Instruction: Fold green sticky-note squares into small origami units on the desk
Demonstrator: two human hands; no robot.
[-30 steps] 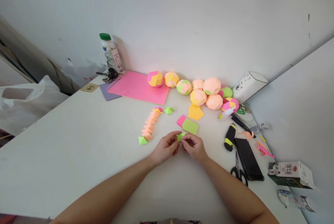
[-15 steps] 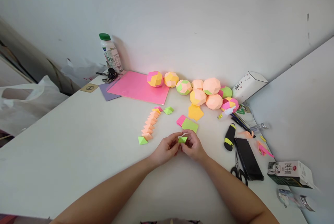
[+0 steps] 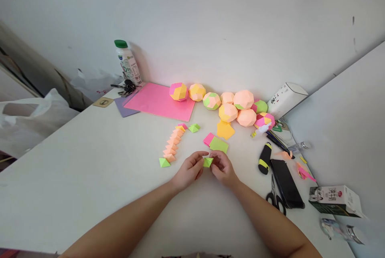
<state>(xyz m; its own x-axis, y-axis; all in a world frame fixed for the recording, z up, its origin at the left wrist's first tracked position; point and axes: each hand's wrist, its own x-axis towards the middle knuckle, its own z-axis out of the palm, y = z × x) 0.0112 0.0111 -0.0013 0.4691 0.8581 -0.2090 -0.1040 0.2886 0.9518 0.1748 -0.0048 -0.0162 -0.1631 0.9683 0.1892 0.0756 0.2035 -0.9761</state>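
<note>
Between my two hands is a small folded green paper piece [image 3: 207,162]. My left hand [image 3: 190,170] pinches its left side with thumb and fingers. The fingers of my right hand [image 3: 223,168] are curled at its right edge, gripping it there. Just beyond my fingertips lie green paper squares [image 3: 219,144] overlapping pink paper [image 3: 208,139]. A row of folded peach paper units [image 3: 172,145] runs up the table to the left, with a green folded unit [image 3: 164,162] at its near end. Another green unit [image 3: 194,127] sits apart at the far end.
Faceted paper balls [image 3: 227,112] line the wall behind a yellow paper stack [image 3: 225,130]. Pink sheets [image 3: 162,101] lie back left beside a bottle [image 3: 129,63]. On the right are a box cutter [image 3: 265,158], scissors [image 3: 275,198], a phone [image 3: 287,184] and a milk carton [image 3: 335,200].
The green paper piece has shifted slightly left and turned in my fingers. My right thumb has drawn back from its front, and more of the piece shows.
</note>
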